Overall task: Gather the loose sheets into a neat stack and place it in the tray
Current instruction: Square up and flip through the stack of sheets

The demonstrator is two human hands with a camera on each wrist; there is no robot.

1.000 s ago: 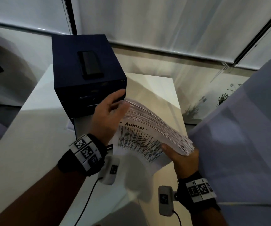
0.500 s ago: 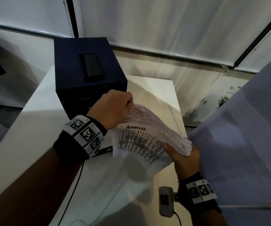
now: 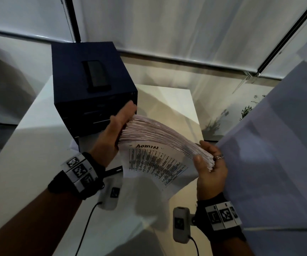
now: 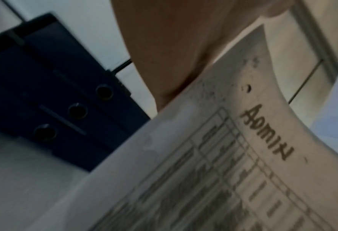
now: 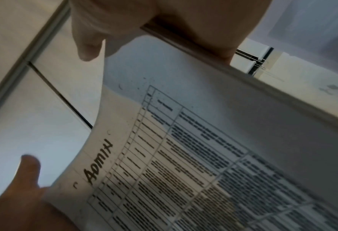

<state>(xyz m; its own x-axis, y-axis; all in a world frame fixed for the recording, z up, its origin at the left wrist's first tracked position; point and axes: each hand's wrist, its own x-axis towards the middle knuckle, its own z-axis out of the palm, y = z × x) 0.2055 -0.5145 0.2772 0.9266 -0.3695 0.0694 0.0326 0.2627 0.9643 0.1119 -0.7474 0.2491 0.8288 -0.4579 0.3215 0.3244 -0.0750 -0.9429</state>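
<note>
A thick stack of printed sheets stands tilted on its long edge above the white table, its front page marked "ADMIN". My left hand presses flat, fingers straight, against the stack's left end. My right hand grips the right end, thumb on the front page and fingers behind. The left wrist view shows the front page under my palm. In the right wrist view the page fills the frame below my thumb. A dark blue drawer box stands just behind my left hand.
A black phone lies on top of the box. The box front has three drawers with round pulls. A large pale panel rises close on the right. Window blinds hang behind the table.
My left hand, curled over the stack's left end half a second ago, has straightened and now lies flat against it. The right hand keeps its grip on the stack.
</note>
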